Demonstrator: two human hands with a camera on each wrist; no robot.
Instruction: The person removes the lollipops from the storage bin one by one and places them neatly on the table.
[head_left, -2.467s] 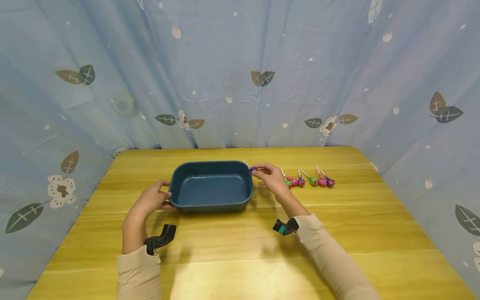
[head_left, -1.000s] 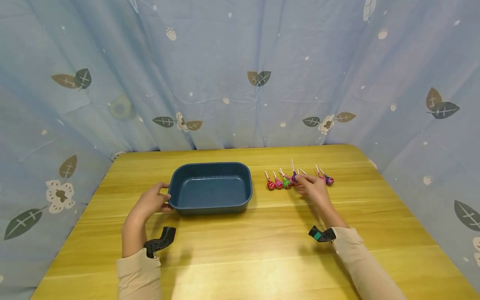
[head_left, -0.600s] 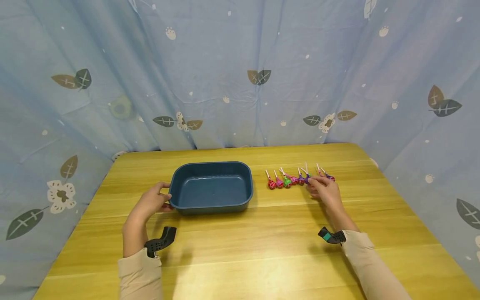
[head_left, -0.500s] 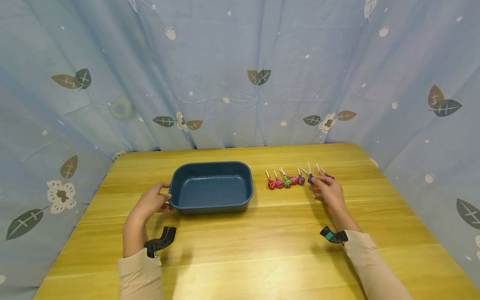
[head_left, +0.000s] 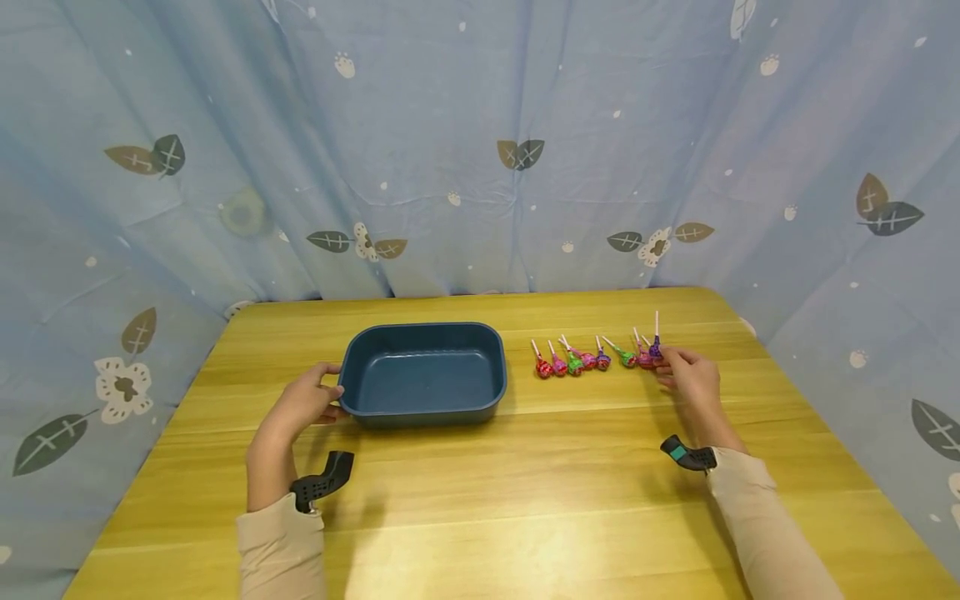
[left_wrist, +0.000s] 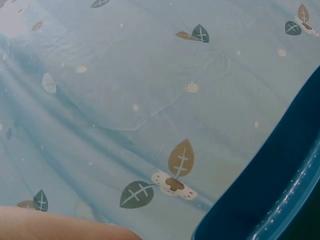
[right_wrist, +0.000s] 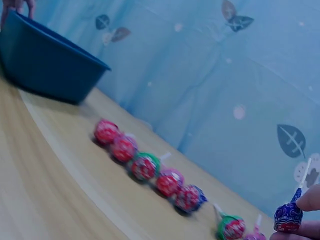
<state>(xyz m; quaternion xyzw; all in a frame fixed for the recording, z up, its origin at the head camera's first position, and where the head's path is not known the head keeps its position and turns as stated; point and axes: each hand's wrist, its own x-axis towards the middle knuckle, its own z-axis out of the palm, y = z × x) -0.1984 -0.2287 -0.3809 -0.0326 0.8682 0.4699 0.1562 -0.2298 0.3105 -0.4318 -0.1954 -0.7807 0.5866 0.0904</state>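
Note:
My right hand (head_left: 692,379) pinches a purple-wrapped lollipop (right_wrist: 288,217) between thumb and fingers, its white stick pointing up. In the head view it overlaps the right end of a row of lollipops on the table, where a pink one (head_left: 645,360) and another purple one lie partly covered. Further left in the row are a green lollipop (head_left: 627,358), a blue-purple one (head_left: 602,360) and several pink, green and red ones. With my left hand (head_left: 303,400) I hold the left end of a dark blue plastic bin (head_left: 427,414), fingers at its rim and side; nothing lies inside.
The wooden table (head_left: 480,500) carries the bin left of centre and the lollipop row to its right. A blue patterned curtain (head_left: 450,150) hangs behind the table and along both sides. Black wrist mounts sit on both forearms.
My right hand has moved from beside the bin's right wall along the lollipop row to its right end, carrying the purple lollipop. My left hand and the bin have stayed put.

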